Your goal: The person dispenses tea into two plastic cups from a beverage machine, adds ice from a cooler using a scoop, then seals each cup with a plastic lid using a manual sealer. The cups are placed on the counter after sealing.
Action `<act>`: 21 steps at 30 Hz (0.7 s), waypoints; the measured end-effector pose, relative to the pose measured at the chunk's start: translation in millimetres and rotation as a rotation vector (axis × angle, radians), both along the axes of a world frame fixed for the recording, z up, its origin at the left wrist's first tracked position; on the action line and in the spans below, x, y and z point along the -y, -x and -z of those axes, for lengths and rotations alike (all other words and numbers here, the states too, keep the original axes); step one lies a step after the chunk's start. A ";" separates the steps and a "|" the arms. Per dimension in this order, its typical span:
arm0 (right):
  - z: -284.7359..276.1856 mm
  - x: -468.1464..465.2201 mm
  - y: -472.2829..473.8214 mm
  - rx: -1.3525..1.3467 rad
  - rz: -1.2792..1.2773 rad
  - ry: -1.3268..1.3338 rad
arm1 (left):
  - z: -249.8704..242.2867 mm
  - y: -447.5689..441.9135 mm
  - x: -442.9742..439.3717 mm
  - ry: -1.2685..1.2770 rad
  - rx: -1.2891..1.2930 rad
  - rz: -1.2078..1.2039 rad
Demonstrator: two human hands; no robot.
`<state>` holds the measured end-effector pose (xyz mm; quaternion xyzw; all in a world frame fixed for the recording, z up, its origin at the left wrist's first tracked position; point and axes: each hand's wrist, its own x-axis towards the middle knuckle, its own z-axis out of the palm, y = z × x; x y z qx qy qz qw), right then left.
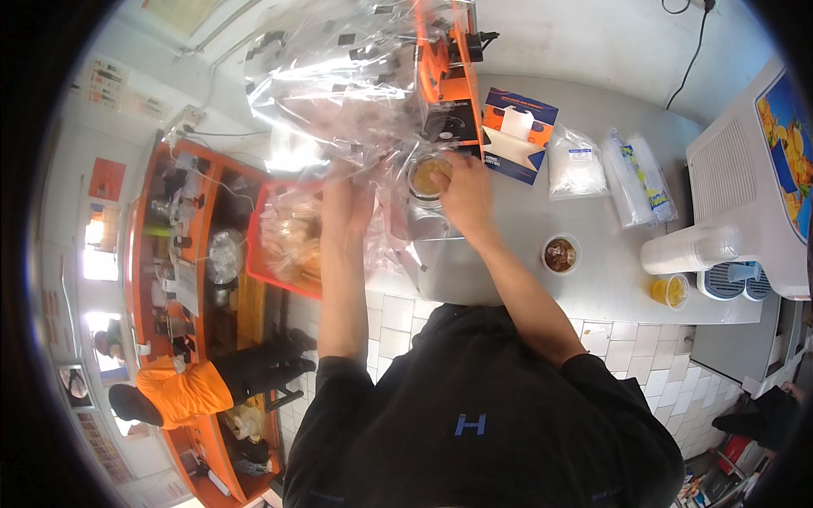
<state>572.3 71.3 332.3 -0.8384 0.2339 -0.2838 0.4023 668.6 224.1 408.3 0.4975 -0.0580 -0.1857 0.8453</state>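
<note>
My right hand (469, 193) grips a clear plastic cup (424, 195) of yellowish-brown drink at its rim, close to an orange machine (438, 70). My left hand (348, 190) reaches up beneath a large sheet of clear plastic film (343, 95) with dark square marks. The film covers its fingers, so I cannot tell whether they pinch it. Loose film also hangs around the cup. Further right on the steel counter (502, 260) stands a plastic cup of dark brown iced drink (561, 254).
A red crate (254, 254) of plastic-wrapped goods sits left. Along the counter are an opened printed box (519, 136), a bag of white material (577, 165), plastic packs (638, 178), stacked cups (689, 247), a yellow drink (670, 292) and a dispenser (730, 165). A person in orange (184, 390) stands left.
</note>
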 end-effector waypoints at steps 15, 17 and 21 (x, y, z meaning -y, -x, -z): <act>144.9 19.2 42.4 0.138 -0.123 -1.767 | -23.8 -5.8 -8.5 -0.127 -0.084 0.086; 160.7 13.5 25.2 0.217 -0.246 -1.751 | -33.0 -10.0 -15.4 -0.303 -0.118 0.000; 169.3 10.4 -0.3 0.195 -0.229 -1.975 | -35.0 -24.3 -50.8 -0.615 0.077 0.178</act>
